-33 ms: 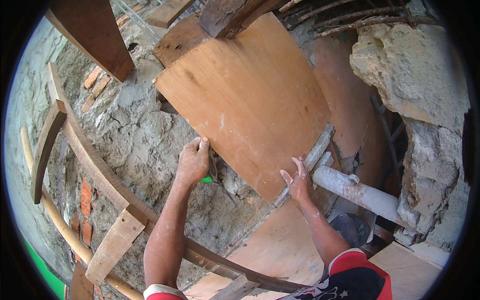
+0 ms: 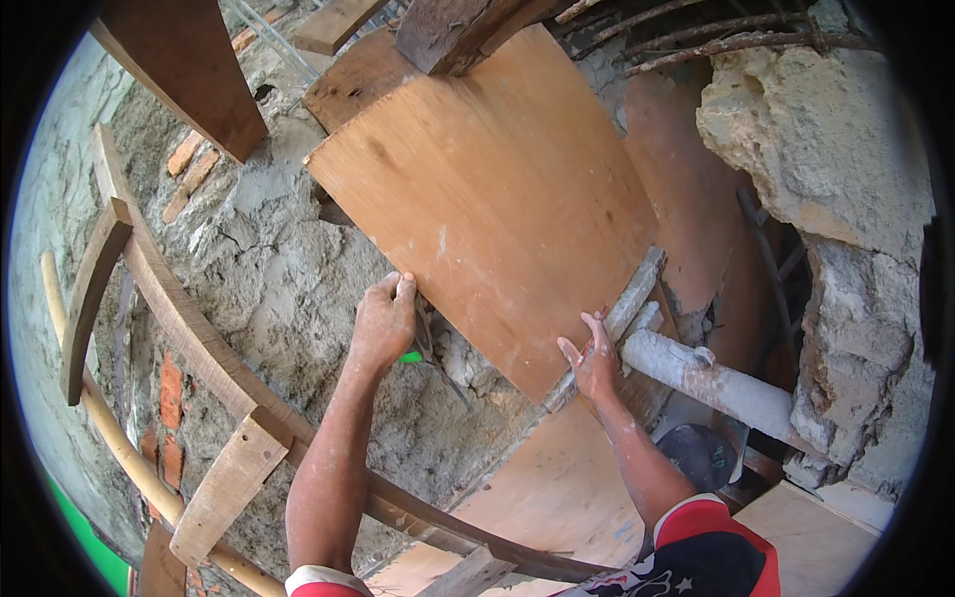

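Observation:
A tan plywood sheet (image 2: 487, 189) lies tilted in the middle, over rough mortar and another board. My left hand (image 2: 386, 320) is closed on its left edge, the thumb on top and the other fingers curled and partly hidden. At the sheet's lower right corner is my right hand (image 2: 596, 366), with thumb and forefinger spread apart over the wood. It touches the corner beside a narrow, mortar-crusted strip (image 2: 637, 289). Something small and reddish shows between its fingers, too little to name. Both forearms are dusted with pale powder.
A mortar-coated pipe (image 2: 711, 383) juts in from the broken masonry (image 2: 856, 338) at right. Rusty rebar (image 2: 746, 45) crosses the top right. A wooden beam (image 2: 189, 80) hangs at upper left. A timber frame (image 2: 189, 308) and a pole (image 2: 119, 443) run down the left. A dark cap (image 2: 696, 453) lies near my right forearm.

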### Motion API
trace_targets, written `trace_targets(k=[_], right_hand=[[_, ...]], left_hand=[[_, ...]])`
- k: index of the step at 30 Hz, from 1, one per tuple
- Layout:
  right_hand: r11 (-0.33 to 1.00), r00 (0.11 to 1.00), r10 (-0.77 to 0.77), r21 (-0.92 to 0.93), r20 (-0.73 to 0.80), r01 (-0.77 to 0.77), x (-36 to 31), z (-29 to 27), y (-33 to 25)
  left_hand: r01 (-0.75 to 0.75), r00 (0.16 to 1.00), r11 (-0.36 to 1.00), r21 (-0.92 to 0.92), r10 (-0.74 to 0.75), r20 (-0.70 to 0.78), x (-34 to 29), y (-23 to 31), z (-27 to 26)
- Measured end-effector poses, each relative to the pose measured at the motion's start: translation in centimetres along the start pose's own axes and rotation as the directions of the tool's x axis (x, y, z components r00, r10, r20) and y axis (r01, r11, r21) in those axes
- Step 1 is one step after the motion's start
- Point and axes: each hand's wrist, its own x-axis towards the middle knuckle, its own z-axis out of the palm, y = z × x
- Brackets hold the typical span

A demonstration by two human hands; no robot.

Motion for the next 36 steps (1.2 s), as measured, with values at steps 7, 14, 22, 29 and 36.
trace_targets(k=[7, 14, 22, 29, 36], right_hand=[[1.000, 1.000, 0.011, 0.004, 0.007, -0.011, 0.0, -0.3, -0.3], [0.999, 1.000, 0.022, 0.029, 0.008, -0.022, 0.0, -0.6, -0.9], [0.999, 0.994, -0.025, 0.043, -0.109, 0.030, 0.2, 0.0, 0.3], [0.994, 0.935, -0.041, 0.081, -0.353, 0.074, 1.3, -1.4, 1.6], [0.983, 0.892, 0.156, 0.152, -0.425, -0.100, 2.4, -4.3, 2.8]], left_hand=[[0.055, 0.998, 0.998, -0.043, -0.055, 0.013, -0.3, 0.9, 0.1], [0.052, 0.999, 0.998, -0.038, -0.052, 0.016, -0.4, 0.9, 0.0], [0.021, 0.999, 1.000, 0.012, -0.021, 0.044, -0.5, 1.6, 0.0], [-0.129, 0.991, 0.991, 0.043, 0.127, 0.036, -0.3, 0.5, 2.2], [-0.129, 0.989, 0.991, -0.041, 0.132, 0.068, -1.8, 3.5, 4.5]])
